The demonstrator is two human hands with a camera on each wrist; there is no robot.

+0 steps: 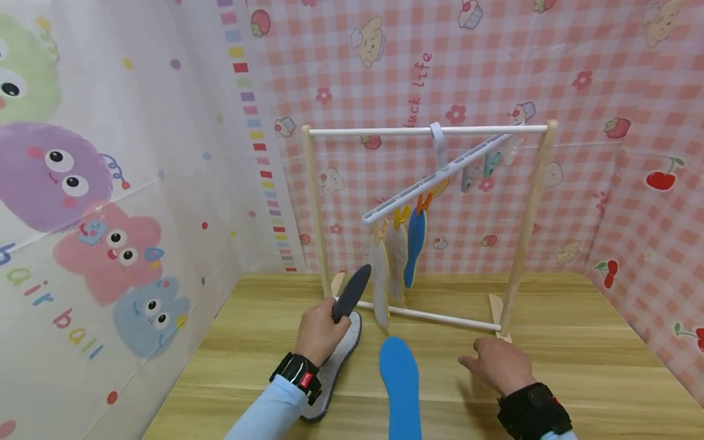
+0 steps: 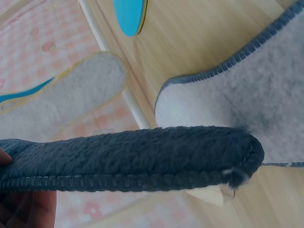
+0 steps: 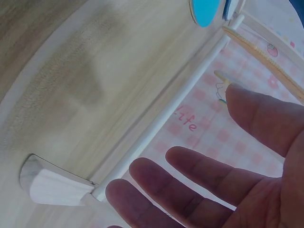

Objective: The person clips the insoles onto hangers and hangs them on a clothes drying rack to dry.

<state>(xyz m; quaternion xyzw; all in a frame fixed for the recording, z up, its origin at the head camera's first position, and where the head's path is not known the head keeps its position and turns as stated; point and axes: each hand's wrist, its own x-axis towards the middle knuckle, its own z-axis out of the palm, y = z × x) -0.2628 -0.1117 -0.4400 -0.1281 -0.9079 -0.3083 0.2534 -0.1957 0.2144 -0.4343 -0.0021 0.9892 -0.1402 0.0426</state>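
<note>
At lower centre of the head view, a dark grey insole is gripped upright by the left hand above a light grey insole. The right hand, fingers spread and holding nothing, is held beside a blue insole near the rack.

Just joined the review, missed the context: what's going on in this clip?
A person is handling shoe insoles at a small drying rack on a wooden table. The left hand grips a dark grey insole, lifted above a light grey insole lying flat. The right hand hovers open beside a blue insole on the table. Three insoles are clipped to the hanger.
</note>
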